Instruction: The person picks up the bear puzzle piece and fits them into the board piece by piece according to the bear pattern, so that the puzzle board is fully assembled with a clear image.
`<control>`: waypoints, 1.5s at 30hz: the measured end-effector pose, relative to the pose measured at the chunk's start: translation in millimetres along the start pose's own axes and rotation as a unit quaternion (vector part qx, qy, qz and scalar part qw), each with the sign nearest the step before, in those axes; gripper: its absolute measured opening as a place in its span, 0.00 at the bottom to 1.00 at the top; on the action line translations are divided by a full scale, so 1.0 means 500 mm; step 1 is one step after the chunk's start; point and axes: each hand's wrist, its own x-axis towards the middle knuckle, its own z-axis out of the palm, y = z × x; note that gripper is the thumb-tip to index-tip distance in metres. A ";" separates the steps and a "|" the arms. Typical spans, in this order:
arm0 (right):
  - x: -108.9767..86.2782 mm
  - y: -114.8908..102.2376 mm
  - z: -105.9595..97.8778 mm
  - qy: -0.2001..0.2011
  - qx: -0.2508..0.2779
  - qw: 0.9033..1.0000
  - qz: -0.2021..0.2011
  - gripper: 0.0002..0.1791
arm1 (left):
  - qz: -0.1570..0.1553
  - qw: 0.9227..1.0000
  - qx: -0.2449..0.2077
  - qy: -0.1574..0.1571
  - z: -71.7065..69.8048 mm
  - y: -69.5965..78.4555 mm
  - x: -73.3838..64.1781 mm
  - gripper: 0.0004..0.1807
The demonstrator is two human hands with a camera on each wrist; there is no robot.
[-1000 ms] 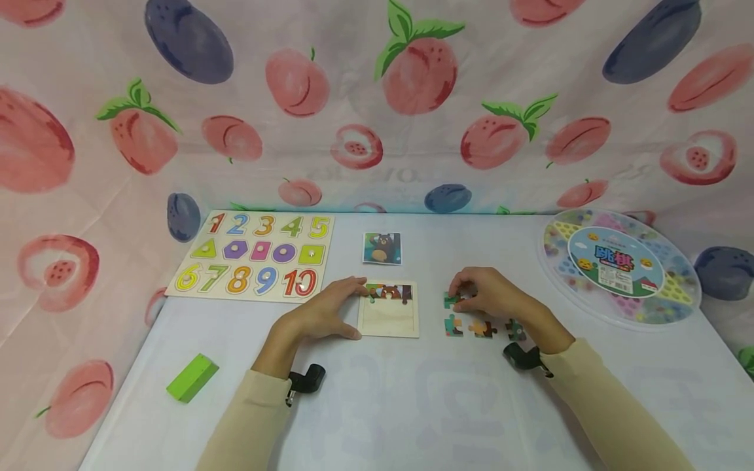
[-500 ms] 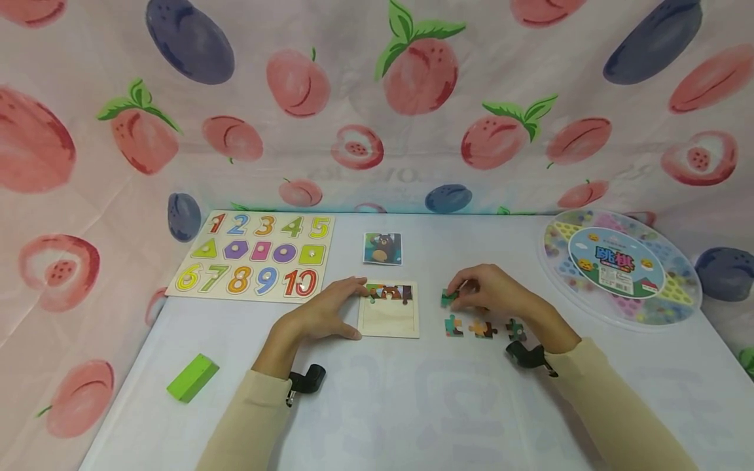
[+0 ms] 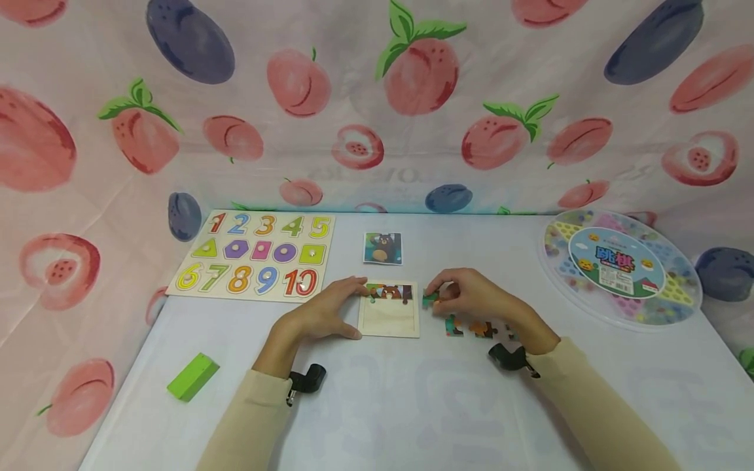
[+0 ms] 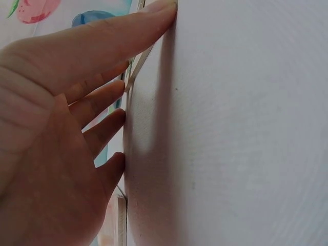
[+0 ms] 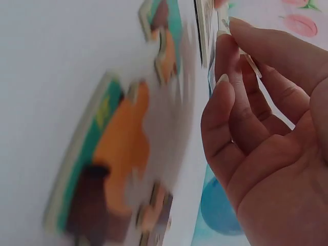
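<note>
Puzzle piece (image 3: 430,299) pinched by right hand (image 3: 480,297), green end toward board (image 3: 389,322).
Long axis is unclear; thickness of pieces (image 5: 120,148) near grip is seen from right wrist only.

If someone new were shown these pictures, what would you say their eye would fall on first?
Probably the bold fruit-print backdrop filling the upper part of the head view. Next, perhaps, the colourful number board at the far left of the white table and the round game set at its far right. In the middle, the left hand rests at the wooden tray's left edge, while the right hand pinches a green puzzle piece just right of it.
</note>
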 end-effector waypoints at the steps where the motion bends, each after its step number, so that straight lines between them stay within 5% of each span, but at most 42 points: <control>1: 0.003 -0.003 0.004 -0.002 -0.001 1.000 -0.001 0.15 | 0.000 1.000 0.000 0.000 0.000 0.000 0.000 0.41; 8: 0.026 -0.018 0.030 -0.013 -0.014 0.999 -0.035 0.15 | 0.003 1.000 0.003 0.000 0.000 0.000 0.001 0.41; 17: 0.057 -0.049 0.063 -0.027 0.032 0.999 -0.027 0.17 | 0.011 1.000 0.001 0.001 -0.002 -0.003 0.001 0.39; 33: 0.093 -0.081 0.114 0.020 -0.026 0.999 -0.041 0.11 | 0.028 0.999 0.017 0.008 -0.005 -0.006 0.000 0.39; 45: 0.112 -0.093 0.135 0.060 -0.044 0.997 -0.014 0.09 | 0.028 0.999 0.014 0.008 -0.005 -0.006 0.001 0.40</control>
